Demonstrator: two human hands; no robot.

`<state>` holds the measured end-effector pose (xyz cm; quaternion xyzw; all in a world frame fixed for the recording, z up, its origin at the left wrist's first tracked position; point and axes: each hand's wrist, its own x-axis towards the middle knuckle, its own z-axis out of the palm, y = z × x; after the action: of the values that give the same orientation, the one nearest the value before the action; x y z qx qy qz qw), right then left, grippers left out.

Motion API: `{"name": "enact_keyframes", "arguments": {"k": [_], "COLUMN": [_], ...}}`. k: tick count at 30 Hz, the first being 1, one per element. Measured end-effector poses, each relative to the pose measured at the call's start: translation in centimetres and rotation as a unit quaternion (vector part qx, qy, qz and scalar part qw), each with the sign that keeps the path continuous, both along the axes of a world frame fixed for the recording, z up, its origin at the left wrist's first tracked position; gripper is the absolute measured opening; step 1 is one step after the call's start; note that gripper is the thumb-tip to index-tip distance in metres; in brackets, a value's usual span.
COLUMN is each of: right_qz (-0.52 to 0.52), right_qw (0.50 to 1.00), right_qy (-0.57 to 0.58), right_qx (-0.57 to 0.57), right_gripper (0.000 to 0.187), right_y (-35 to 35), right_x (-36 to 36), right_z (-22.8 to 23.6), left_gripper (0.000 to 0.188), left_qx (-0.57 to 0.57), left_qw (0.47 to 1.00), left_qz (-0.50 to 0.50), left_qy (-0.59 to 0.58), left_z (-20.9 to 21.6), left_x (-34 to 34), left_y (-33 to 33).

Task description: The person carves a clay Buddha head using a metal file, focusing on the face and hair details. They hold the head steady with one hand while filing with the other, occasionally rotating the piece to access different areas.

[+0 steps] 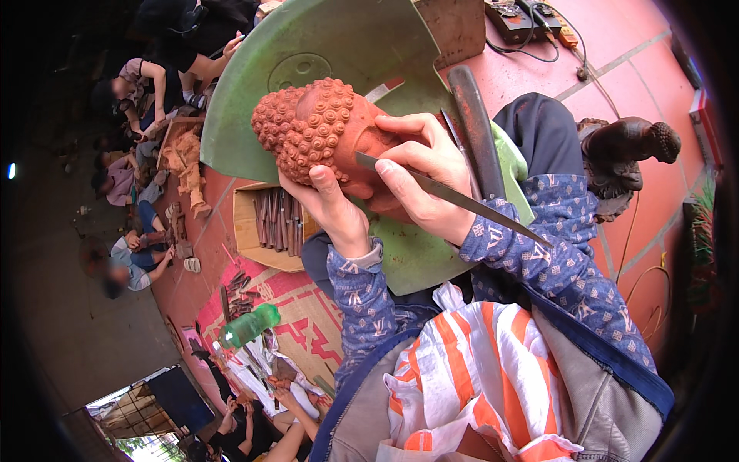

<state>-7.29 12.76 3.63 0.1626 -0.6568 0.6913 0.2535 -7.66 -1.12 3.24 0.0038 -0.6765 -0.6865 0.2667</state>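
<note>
A reddish-brown carved Buddha head [304, 138] with rows of round curls lies tilted on my lap, its curled crown toward the left. My left hand [342, 215] cups its near side, the thumb up against the edge of the curls. In my right hand [435, 173] is a long, flat metal blade [489, 212], its tip touching the carved head just below the hairline. The fingers of that hand also rest on the carving. Beneath the carving spreads a green, curved plastic sheet [250, 100]. A thick dark bar [479, 135] lies on it, right of my right hand.
A box of carving tools [254, 250] stands on the floor at left, near loose tools [239, 296] and a green bottle [250, 326]. To the right are a dark carved figure [631, 150] and a black electrical box with cables [519, 21]. Several people sit at far left.
</note>
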Motion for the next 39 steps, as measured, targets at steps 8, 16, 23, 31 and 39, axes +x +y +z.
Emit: {"name": "enact_keyframes", "arguments": {"k": [8, 16, 23, 31, 39], "right_qz": [0.025, 0.063, 0.071, 0.083, 0.081], "right_qw": [0.997, 0.991, 0.997, 0.960, 0.948], "right_qy": [-0.043, -0.064, -0.004, -0.210, -0.203], "right_qx": [-0.062, -0.101, 0.016, -0.167, -0.230], "right_gripper": [0.010, 0.013, 0.013, 0.015, 0.014], "right_y": [0.4, 0.9, 1.9, 4.9, 2.0], "right_x": [0.0, -0.5, -0.9, -1.7, -1.7], "right_z": [0.0, 0.1, 0.2, -0.4, -4.0], "left_gripper": [0.080, 0.081, 0.083, 0.099, 0.106], "left_qx": [-0.010, -0.010, -0.024, -0.001, -0.092], "left_qw": [1.000, 1.000, 1.000, 1.000, 0.994], "left_qz": [0.001, 0.003, -0.005, 0.003, -0.015], "left_qy": [0.005, 0.001, -0.003, -0.011, -0.058], "left_z": [-0.3, 0.1, -0.3, -0.2, -1.1], "left_x": [0.0, 0.1, 0.2, 0.5, 1.4], "left_y": [-0.3, 0.0, -0.5, -0.5, -1.4]}}
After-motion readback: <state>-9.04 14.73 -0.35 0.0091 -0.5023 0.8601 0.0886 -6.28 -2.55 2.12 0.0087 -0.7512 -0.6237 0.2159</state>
